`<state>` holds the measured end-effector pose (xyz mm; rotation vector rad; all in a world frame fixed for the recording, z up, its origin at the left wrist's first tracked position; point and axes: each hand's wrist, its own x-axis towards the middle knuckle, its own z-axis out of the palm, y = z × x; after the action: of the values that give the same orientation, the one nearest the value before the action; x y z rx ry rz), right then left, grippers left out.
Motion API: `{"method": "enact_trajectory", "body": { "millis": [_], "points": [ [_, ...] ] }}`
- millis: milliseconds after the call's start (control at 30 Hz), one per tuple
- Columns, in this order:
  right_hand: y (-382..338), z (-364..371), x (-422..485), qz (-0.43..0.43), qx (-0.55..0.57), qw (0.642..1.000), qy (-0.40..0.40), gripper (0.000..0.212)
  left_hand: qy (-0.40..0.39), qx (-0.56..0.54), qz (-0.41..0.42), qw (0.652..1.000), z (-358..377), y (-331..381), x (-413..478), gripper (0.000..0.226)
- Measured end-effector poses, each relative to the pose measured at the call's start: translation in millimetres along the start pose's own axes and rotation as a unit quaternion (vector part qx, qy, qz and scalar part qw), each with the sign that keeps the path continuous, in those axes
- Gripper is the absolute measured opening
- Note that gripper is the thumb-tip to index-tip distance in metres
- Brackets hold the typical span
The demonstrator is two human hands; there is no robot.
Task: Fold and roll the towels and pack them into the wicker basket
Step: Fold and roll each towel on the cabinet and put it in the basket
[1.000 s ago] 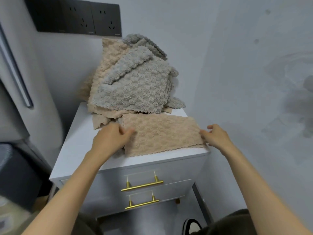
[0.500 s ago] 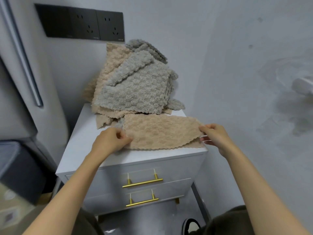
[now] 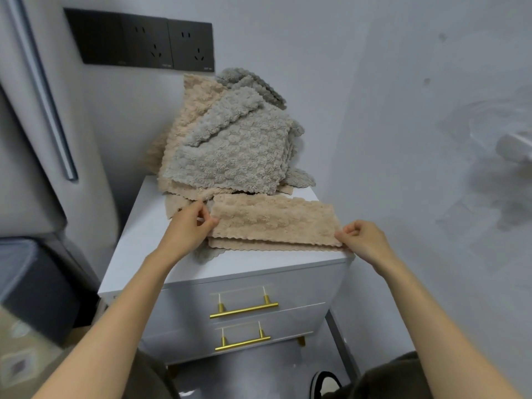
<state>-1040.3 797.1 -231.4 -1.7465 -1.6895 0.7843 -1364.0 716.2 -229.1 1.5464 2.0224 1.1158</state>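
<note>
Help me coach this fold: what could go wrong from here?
1. The towel reaches the cabinet edge by the right hand and may slide off.
2. Its two layers are offset, so the fold may end uneven.
3. The pile leans just behind; the left hand could tug it down.

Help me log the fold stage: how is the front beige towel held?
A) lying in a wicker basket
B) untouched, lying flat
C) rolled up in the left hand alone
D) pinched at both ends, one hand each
D: the left hand pinches the beige towel at its left end, the right hand at its right end.
</note>
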Motion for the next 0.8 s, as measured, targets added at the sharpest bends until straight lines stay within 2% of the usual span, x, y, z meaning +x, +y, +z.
{"method": "enact_trajectory", "body": {
  "millis": [167, 300, 400, 467, 567, 800],
  "points": [
    [4.0, 6.1, 0.5, -0.01, -0.075, 0.997, 0.023, 0.01, -0.013, 0.073, 0.014, 0.997, 1.3, -4.8, -3.7, 0.025],
    [5.7, 7.8, 3.9, 0.009, -0.089, 0.996, 0.003, 0.031, -0.002, 0.092, 0.016, 0.996, 10.3, -5.1, -6.5, 0.022],
    [4.6, 9.5, 3.1, -0.002, -0.062, 0.998, 0.032, 0.024, 0.02, 0.076, 0.007, 0.997, 14.3, -1.0, -6.9, 0.022],
    [5.4, 11.9, 2.5, -0.005, -0.057, 0.998, 0.03, 0.014, 0.025, 0.047, -0.008, 0.999, 14.2, 1.4, -7.4, 0.022],
    [5.9, 11.1, 1.2, -0.005, -0.056, 0.998, 0.003, 0.022, 0.002, -0.048, -0.048, 0.998, 10.4, 3.8, -7.5, 0.022],
    [12.1, -1.2, -2.4, 0.019, 0.042, 0.999, -0.011, 0.007, -0.073, -0.175, -0.11, 0.976, -4.8, 11.5, -20.6, 0.025]
  ]
}}
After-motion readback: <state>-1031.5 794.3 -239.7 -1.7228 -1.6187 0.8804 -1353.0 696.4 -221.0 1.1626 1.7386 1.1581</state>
